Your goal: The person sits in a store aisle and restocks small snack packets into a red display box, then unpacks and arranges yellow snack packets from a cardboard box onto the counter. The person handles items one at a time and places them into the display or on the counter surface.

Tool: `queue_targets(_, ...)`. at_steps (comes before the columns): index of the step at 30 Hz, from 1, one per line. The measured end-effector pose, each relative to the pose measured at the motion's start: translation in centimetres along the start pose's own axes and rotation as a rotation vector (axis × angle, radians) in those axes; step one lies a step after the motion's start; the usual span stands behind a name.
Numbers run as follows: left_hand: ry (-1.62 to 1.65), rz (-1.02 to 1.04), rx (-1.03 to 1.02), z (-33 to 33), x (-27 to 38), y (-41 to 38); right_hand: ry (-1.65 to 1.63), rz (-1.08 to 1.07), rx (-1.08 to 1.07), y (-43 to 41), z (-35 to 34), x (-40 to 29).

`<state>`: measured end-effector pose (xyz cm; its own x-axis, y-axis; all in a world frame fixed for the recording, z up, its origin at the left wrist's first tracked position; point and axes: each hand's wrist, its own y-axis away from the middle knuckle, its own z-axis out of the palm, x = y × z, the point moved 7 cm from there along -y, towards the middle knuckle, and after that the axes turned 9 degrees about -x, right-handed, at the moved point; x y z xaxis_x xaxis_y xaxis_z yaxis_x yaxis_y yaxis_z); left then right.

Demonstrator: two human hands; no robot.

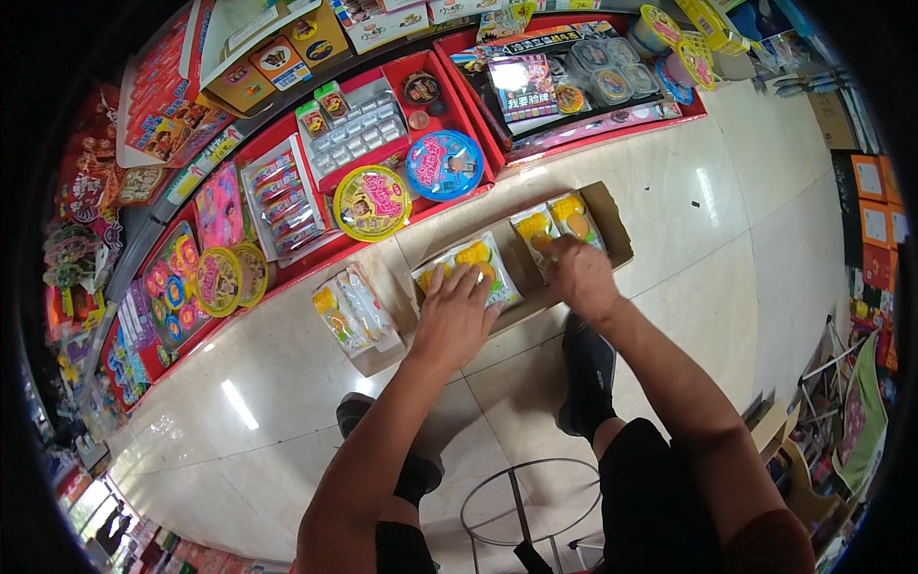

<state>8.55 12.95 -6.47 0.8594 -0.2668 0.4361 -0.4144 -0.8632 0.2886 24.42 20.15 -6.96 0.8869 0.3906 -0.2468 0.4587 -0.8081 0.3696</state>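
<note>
A long open cardboard box [615, 221] lies on the tiled floor before me, with white packets printed with yellow fruit in it. My left hand [459, 308] rests with spread fingers on the packets [504, 281] in the box's left part. At the right part, the curled fingers of my right hand [582, 276] are on the lower edge of more fruit packets [569, 215]; the fingertips are partly hidden, so a grip cannot be made out. A smaller carton [387, 349] with similar packets standing in a row sits to the left.
Red display trays [495, 154] with sweets, round tubs [445, 165] and small toys line the far side. A round wire frame [531, 502] stands between my legs. My shoes [588, 373] are near the box. Folding metal legs [825, 366] and cartons stand at the right.
</note>
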Motion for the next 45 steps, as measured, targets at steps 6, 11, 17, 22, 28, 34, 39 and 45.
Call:
queue_targets(6, 0.04, 0.118, -0.083, -0.3, 1.9, 3.3, 0.14, 0.273, -0.032, -2.0, 1.1, 2.2)
queue_targets(11, 0.052, 0.133, -0.119, -1.4, 1.8, 3.1, 0.255, 0.268, 0.05, -2.9, 2.4, 3.2)
queue_targets(17, 0.045, 0.102, -0.072, -0.9, 1.4, 3.2, 0.238, 0.288, -0.095, -3.0, 2.8, 1.3)
queue_targets(22, -0.03, 0.082, -0.132, -0.7, 2.0, 2.1, 0.134, 0.315, -0.088, -3.1, 2.8, 2.0)
queue_targets(28, -0.036, 0.058, -0.107, -0.8, 1.6, 2.4, -0.337, 0.258, -0.181, -2.5, 0.7, 3.5)
queue_targets(34, 0.035, 0.056, -0.045, -1.0, 1.4, 3.1, -0.587, 0.086, -0.437, -2.8, 2.5, -0.5)
queue_targets(39, 0.041, -0.009, 0.021, -1.0, 0.6, 3.3, -0.373, 0.052, -0.368, -3.9, 4.8, -3.2)
queue_targets(45, -0.083, -0.018, 0.005, -0.6, 0.1, 1.4, -0.343, 0.081, -0.264, -3.8, 5.1, -3.1)
